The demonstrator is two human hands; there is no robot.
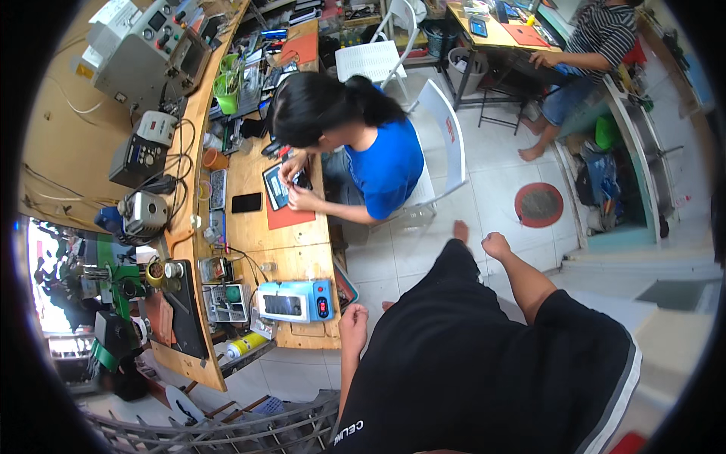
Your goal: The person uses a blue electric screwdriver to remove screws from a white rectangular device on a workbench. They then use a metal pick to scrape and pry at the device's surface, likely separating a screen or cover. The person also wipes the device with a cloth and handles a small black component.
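Observation:
My left hand (353, 329) hangs beside the wooden workbench's near edge, its fingers curled in and nothing visible in them. The nearest thing to it is a light blue benchtop device (324, 296) with a small red display; a dark flat rectangle (283, 305) lies on its white top. Over the tiled floor, out to the right, my right hand (495, 246) is closed in a loose fist, with nothing seen in it. Both hands are apart from everything around them.
A seated co-worker in a blue shirt (389, 166) handles something small above an orange mat (291, 219). A black phone (246, 202) lies nearby. White chairs (446, 129) stand behind. Another person in stripes (605, 38) sits at the far table. A round red-rimmed mat (539, 204) lies on the floor.

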